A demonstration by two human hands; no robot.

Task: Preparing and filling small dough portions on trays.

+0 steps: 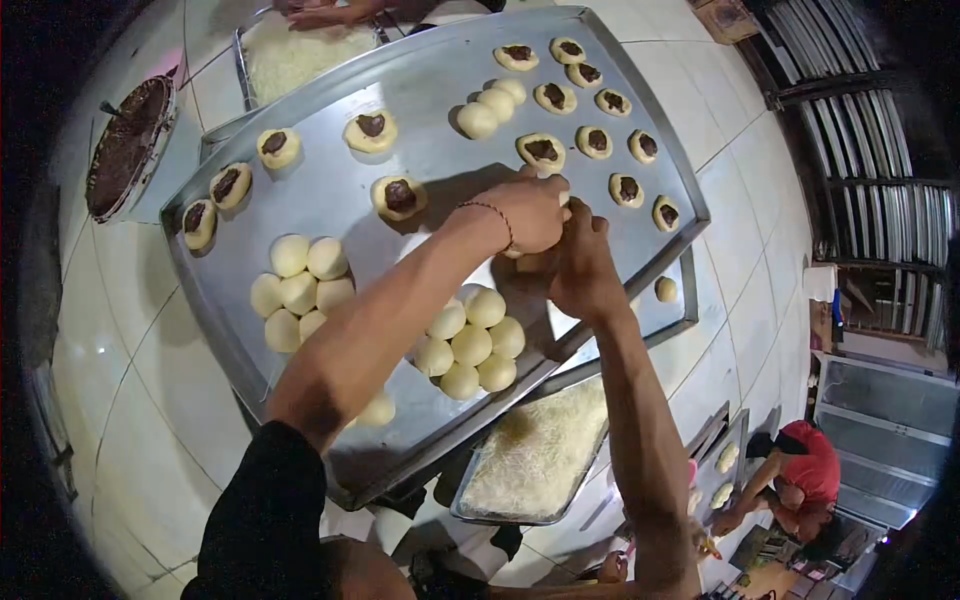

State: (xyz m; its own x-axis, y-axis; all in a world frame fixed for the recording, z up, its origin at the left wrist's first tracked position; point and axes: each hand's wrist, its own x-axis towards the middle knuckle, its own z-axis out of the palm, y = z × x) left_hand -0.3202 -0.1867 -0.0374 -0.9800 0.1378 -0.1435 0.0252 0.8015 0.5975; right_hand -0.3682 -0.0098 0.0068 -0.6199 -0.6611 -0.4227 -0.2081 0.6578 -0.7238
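Observation:
My left hand (525, 215) is closed over a pale piece of dough (563, 197), mostly hidden by its fingers, above the large metal tray (230, 290). My right hand (583, 262) meets it from the right, fingers curled; what they hold is hidden. Just behind my hands lies a flattened dough round with dark filling (541, 150); more such rounds (397, 197) are spread over the tray. Smooth dough balls sit in clusters (470, 343) near the front, on the left (297, 291) and toward the back (477, 120).
A bucket of dark filling (128, 150) stands left. Pans of pale shreds lie below (530, 450) and behind (305, 62). Another tray (680, 315) shows beneath mine. A co-worker in red (805, 465) works lower right; another person's hands (330, 14) are at the top. Racks (850, 140) line the right.

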